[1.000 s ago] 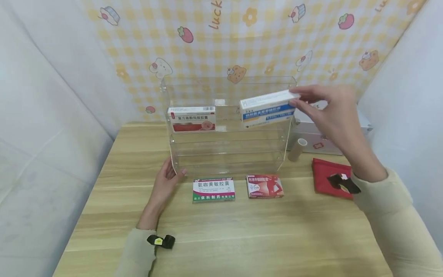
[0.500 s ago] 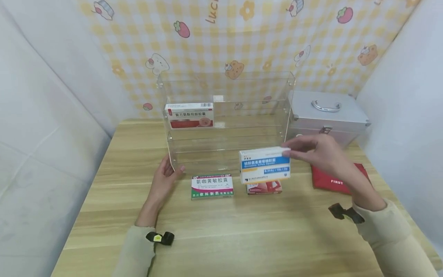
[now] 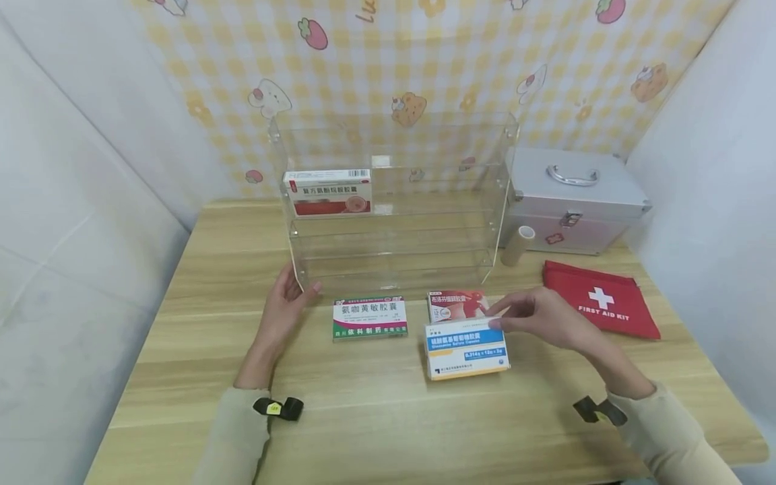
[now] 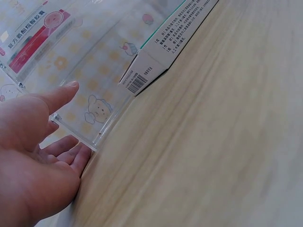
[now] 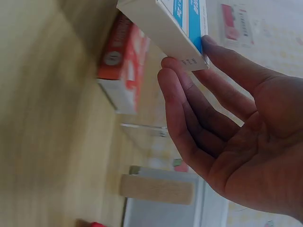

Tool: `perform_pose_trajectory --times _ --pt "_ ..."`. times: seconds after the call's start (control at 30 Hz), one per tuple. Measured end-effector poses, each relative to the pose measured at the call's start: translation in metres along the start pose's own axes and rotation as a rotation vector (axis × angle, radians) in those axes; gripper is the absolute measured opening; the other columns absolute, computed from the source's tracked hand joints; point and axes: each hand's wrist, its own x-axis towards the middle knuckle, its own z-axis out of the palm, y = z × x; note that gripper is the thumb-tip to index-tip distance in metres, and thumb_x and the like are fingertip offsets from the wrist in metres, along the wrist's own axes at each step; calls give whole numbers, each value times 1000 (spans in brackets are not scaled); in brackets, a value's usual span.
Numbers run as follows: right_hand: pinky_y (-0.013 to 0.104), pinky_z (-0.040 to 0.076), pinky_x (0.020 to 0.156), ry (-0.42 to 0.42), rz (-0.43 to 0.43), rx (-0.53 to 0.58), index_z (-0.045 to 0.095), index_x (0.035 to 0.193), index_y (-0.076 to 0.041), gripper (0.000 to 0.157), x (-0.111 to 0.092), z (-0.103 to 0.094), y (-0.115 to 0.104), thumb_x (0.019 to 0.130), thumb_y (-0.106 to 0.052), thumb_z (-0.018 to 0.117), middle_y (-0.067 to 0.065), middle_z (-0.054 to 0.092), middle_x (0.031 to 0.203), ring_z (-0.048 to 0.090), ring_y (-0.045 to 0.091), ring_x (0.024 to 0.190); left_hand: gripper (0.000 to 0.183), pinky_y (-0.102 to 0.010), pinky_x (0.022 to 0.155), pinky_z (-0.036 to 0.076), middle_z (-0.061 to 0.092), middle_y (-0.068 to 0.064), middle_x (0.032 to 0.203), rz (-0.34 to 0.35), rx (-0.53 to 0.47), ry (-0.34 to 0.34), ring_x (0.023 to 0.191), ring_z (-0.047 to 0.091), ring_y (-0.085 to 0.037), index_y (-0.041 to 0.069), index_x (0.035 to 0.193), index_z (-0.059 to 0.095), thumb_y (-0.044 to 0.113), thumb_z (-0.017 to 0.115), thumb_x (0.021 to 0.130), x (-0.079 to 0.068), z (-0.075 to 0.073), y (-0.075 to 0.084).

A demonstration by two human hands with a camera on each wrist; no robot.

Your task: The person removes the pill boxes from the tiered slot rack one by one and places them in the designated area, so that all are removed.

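My right hand (image 3: 542, 316) pinches a white and blue medicine box (image 3: 468, 353) by its upper right corner, low over the table. The box overlaps the lower part of a red medicine box (image 3: 455, 304) in the head view; the right wrist view shows the red box (image 5: 124, 61) beyond it. My left hand (image 3: 283, 303) holds the lower left corner of a clear acrylic display rack (image 3: 388, 279), thumb in front and fingers at the outer side (image 4: 71, 132). A green and white medicine box (image 3: 370, 320) lies before the rack. Another red and white medicine box (image 3: 330, 201) stands on an upper left tier.
Right of the rack sits a silver metal case (image 3: 576, 195) with a handle. A tan roll (image 3: 515, 248) stands before it, near a red first aid pouch (image 3: 600, 303). Behind hangs a yellow checked cloth (image 3: 364, 67); a pale wall (image 3: 79, 202) rises at the left.
My right hand has brought the white and blue box down from the rack's upper right toward the table, in front of the red box. My left hand has stayed at the rack's corner.
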Motion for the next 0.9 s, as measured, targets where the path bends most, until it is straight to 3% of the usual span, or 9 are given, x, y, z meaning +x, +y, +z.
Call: perform_pose_trajectory --times 0.3,0.63,0.9 --pt "27 54 67 -54 19 18 76 104 -24 21 -6 19 21 84 -31 79 -10 71 99 62 16 82 77 -37 116 27 23 -8 160 -5 -5 0 143 27 -23 17 157 22 23 67 95 2 0 4" --pt "29 55 70 -78 52 38 76 108 -20 26 -9 21 29 86 -33 77 -5 72 106 63 16 91 76 -35 116 28 23 -6 160 -8 0 3 143 27 -21 19 157 22 22 67 95 2 1 4" --pt "27 54 67 -76 47 32 76 110 -13 29 -7 22 30 87 -30 76 -2 73 102 64 16 86 76 -35 116 28 26 -4 159 -16 7 8 142 29 -20 21 156 24 25 68 94 2 1 3"
